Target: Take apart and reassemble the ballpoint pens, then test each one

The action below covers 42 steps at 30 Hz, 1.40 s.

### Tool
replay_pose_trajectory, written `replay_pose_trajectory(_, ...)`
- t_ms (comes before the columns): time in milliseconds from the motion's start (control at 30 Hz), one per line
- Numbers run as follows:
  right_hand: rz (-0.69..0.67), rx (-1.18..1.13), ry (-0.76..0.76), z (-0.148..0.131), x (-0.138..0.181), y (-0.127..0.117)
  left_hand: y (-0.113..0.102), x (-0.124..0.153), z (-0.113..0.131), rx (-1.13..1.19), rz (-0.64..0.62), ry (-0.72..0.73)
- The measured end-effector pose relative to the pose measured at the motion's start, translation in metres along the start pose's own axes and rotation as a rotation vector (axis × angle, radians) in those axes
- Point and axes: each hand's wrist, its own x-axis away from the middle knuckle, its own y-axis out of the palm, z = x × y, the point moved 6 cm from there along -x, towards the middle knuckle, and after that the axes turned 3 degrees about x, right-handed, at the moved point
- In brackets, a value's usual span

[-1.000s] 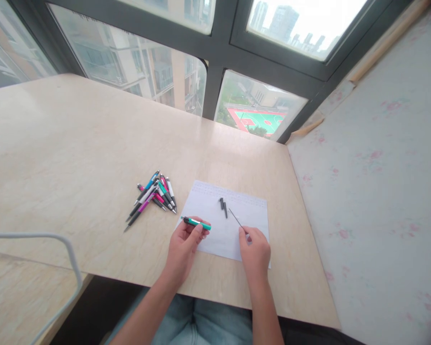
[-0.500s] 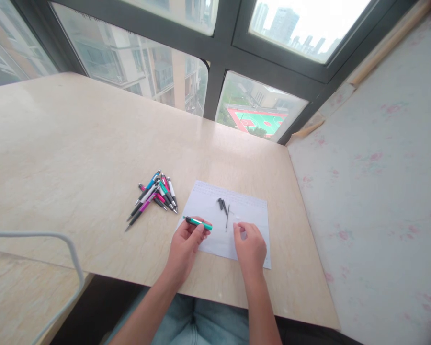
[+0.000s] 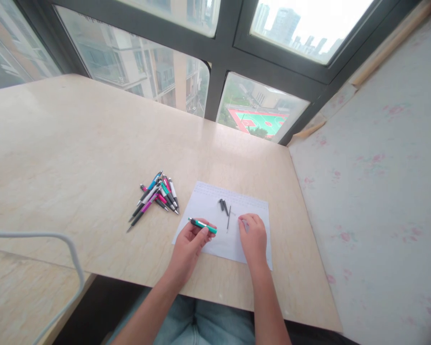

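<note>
My left hand is closed around the green barrel of a pen, held tilted above the left part of a sheet of paper. My right hand is low over the right part of the sheet, thumb and fingertips drawn together; whatever is between them is too small or hidden to make out. Between the hands a thin dark pen refill lies on the paper. Just beyond it rest short black pen parts, side by side.
A heap of pens in several colours lies on the table left of the paper. A white cable curves over the front left. The window frame bounds the back, and a flowered wall the right.
My right hand has moved slightly forward and right, its fingertips now where a small pale thing lay on the paper. My left hand has shifted slightly right with the green pen.
</note>
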Motion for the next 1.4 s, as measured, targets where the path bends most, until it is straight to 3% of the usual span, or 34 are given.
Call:
replay_pose_trajectory(233,-0.143,-0.530,0.298,-0.012,0.036,0.007,0.007,0.007,-0.012,0.081,-0.004,-0.040)
replay_pose_trajectory(467,-0.181,-0.755,0.384,-0.026,0.050,0.007,0.012,0.008,-0.016,0.127,-0.005,-0.062)
replay_pose_trajectory(833,-0.202,-0.778,0.325,-0.036,0.054,-0.002,0.010,0.006,-0.016,0.198,0.003,-0.120)
replay_pose_trajectory(1400,-0.187,-0.650,0.192,-0.048,0.048,-0.013,0.015,0.007,-0.019,0.190,-0.091,-0.199)
